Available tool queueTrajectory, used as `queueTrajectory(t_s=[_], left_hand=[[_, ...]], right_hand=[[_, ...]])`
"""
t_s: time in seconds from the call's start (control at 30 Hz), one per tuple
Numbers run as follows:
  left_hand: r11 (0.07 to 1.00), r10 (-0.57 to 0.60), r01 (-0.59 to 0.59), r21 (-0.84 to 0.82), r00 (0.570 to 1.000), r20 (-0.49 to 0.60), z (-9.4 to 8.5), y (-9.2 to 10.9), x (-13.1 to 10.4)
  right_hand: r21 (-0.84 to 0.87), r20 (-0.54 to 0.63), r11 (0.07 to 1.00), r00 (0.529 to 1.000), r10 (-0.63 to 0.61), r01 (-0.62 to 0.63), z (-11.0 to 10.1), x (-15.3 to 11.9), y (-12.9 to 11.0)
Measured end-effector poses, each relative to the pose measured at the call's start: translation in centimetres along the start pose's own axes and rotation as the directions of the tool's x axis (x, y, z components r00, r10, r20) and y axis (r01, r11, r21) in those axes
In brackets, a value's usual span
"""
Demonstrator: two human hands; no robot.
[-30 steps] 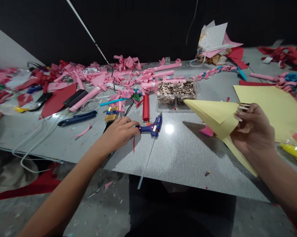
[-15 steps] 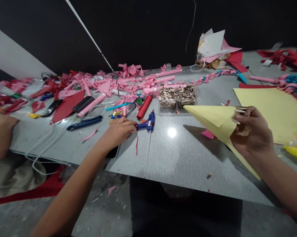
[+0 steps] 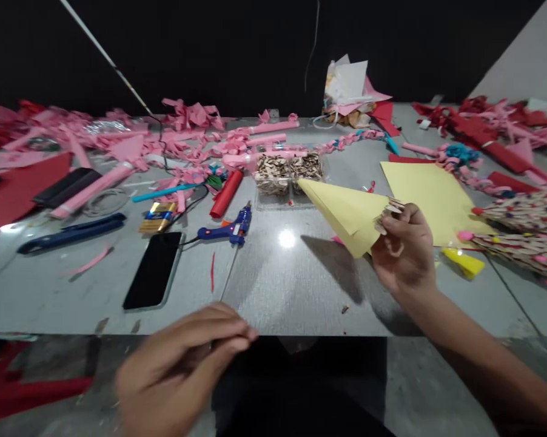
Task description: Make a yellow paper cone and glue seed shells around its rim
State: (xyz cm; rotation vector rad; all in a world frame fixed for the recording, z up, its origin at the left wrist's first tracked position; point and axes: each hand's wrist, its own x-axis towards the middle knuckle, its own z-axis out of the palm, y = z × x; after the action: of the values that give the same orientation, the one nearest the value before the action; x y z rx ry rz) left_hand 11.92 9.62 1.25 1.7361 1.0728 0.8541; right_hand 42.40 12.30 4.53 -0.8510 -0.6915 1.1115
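Note:
In my right hand [image 3: 405, 249] is a folded yellow paper cone [image 3: 341, 209], its tip pointing left above the table. The fingers are closed around its wide end, where a few small pale shell-like pieces [image 3: 392, 208] show. My left hand [image 3: 182, 358] is at the table's front edge, somewhat blurred. Its thumb and fingertips are drawn together, and I see nothing between them. A blue glue gun [image 3: 230, 229] lies on the table beyond that hand, with a phone [image 3: 153, 272] to its left. Behind the cone stands a clear plastic container [image 3: 273, 176] of pale and dark shell-like pieces.
Yellow paper sheets [image 3: 432, 200] lie at right, near cones covered in pale pieces [image 3: 528, 243] with pink and yellow balls. A red roll [image 3: 228, 193], a dark blue stapler-like tool [image 3: 73, 233] and a gold-blue pack [image 3: 157, 217] are at left. Pink paper strips [image 3: 191, 115] line the back.
My left hand has let go of the glue gun and drawn back towards me. The view has turned right, bringing the decorated cones into sight. My right hand still holds the yellow cone.

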Motion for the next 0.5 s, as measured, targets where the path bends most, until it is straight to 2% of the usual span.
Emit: queueTrajectory(t_s=[0.1,0.17,0.23,0.3,0.37,0.43,0.5], left_hand=[[0.917,-0.067,0.07,-0.392,0.998,0.02,6.5,2.0,-0.3],[0.783,-0.12,0.118,-0.61,0.992,0.039,10.2,3.3,-1.2],[0.599,-0.195,0.144,-0.788,0.98,0.031,13.0,4.4,-2.1],[0.4,-0.29,0.114,-0.91,0.957,-0.007,14.8,5.2,-2.8],[0.285,-0.363,0.045,-0.958,0.929,-0.065,15.7,5.7,-2.8],[0.262,-0.405,-0.019,-0.965,0.905,-0.128,15.8,5.9,-2.3],[0.271,-0.408,-0.055,-0.961,0.898,-0.166,15.6,5.9,-1.6]], right_hand=[[-0.008,-0.063,0.998,0.996,-0.055,0.055,1.4,-3.1,0.1],[-0.016,-0.079,0.993,0.99,-0.114,0.114,2.0,-4.9,0.7],[-0.05,-0.096,0.985,0.981,-0.169,0.165,2.2,-6.4,1.6],[-0.066,-0.135,0.979,0.97,-0.201,0.194,2.0,-7.6,2.5],[-0.05,-0.172,0.977,0.961,-0.215,0.21,1.8,-8.6,3.4],[-0.001,-0.186,0.981,0.963,-0.193,0.196,1.7,-9.4,4.0],[0.081,-0.175,0.99,0.979,-0.101,0.116,1.8,-10.2,4.5]])
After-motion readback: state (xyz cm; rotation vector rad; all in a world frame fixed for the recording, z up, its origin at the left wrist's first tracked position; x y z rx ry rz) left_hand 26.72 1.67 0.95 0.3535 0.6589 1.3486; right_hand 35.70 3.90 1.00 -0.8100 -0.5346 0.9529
